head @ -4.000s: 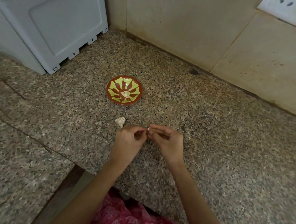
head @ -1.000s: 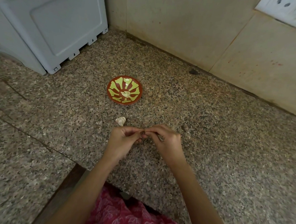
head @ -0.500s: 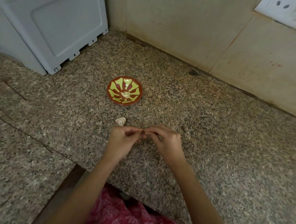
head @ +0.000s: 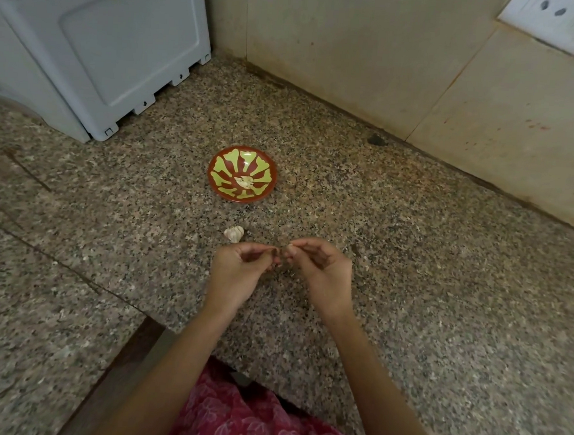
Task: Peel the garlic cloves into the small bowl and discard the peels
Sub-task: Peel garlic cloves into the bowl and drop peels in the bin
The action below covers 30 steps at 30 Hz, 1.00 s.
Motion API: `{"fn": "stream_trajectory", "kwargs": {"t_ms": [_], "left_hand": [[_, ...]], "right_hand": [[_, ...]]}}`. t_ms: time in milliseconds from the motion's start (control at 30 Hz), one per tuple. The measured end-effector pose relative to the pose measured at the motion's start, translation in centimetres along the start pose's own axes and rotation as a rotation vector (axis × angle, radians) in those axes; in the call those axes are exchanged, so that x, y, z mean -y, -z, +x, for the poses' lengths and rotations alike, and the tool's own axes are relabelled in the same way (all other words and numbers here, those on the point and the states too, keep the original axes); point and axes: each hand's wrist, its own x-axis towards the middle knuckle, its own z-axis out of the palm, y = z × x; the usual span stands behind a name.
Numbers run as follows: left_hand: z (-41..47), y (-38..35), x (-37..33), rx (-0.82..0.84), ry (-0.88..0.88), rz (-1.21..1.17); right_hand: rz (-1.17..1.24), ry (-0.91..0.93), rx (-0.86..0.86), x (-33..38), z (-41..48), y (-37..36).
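Observation:
A small red bowl (head: pixel 222 162) with a yellow-green pattern sits on the granite counter, with a pale peeled clove (head: pixel 246 182) at its centre. A garlic cluster (head: pixel 234 233) lies on the counter between the bowl and my hands. My left hand (head: pixel 239 271) and my right hand (head: pixel 323 269) meet fingertip to fingertip just in front of the cluster. My right hand pinches a small garlic clove (head: pixel 289 249), and my left fingertips pinch at its skin. Most of the clove is hidden by my fingers.
A white appliance (head: pixel 98 51) stands at the back left on the speckled granite counter (head: pixel 441 292). A tiled wall (head: pixel 387 56) with a white socket plate (head: pixel 555 18) runs along the back. The counter's front edge lies near my pink clothing (head: pixel 252 415).
My hands stay together in the same spot, fingers working at the clove. The left fingers have opened slightly from the tight pinch. The bowl and the garlic cluster have not moved.

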Motion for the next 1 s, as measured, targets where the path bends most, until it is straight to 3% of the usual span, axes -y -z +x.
{"fn": "stream_trajectory", "kwargs": {"t_ms": [200, 500, 733, 1000], "left_hand": [[0.0, -0.1, 0.3, -0.038, -0.146, 0.185], [0.1, -0.2, 0.4, -0.046, -0.296, 0.346], [-0.1, -0.4, 0.2, -0.026, -0.28, 0.359], [-0.1, -0.3, 0.3, -0.018, -0.267, 0.346]], "right_hand": [[0.275, -0.221, -0.013, 0.1, 0.0, 0.1], [0.13, -0.19, -0.014, -0.2, -0.2, 0.1], [-0.02, -0.11, 0.017, -0.6, 0.1, 0.0], [-0.022, -0.079, 0.012, -0.9, 0.0, 0.0]]}}
